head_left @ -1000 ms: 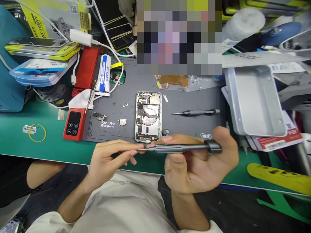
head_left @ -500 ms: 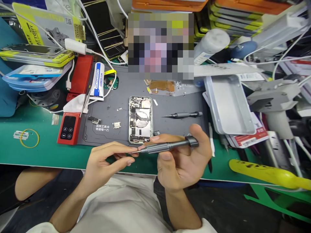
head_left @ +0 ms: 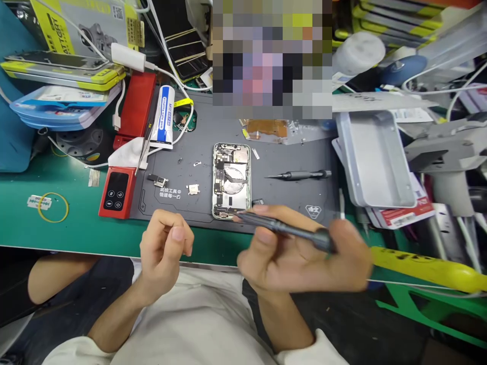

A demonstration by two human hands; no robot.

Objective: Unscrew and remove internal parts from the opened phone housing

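My right hand grips a dark grey precision screwdriver, its end cap by my raised finger and its tip pointing left. That tip lies over the lower edge of an opened phone, whose circuit board and round coil show; whether they touch I cannot tell. My left hand is curled closed in front of the mat's near edge, and anything inside its fingers is hidden. A second screwdriver lies on the dark work mat, right of the phone. Small metal parts, including a silver bracket, lie to the phone's left.
Left of the mat stands a red device with a black button panel, near a white-and-blue tube. A grey tray sits at the right, beyond it a grey handheld tool. A yellow object lies along the right front edge.
My left hand has come away from the screwdriver tip and curled closed. My right hand has shifted right with the screwdriver, its tip now tilted up. The view has shifted slightly.
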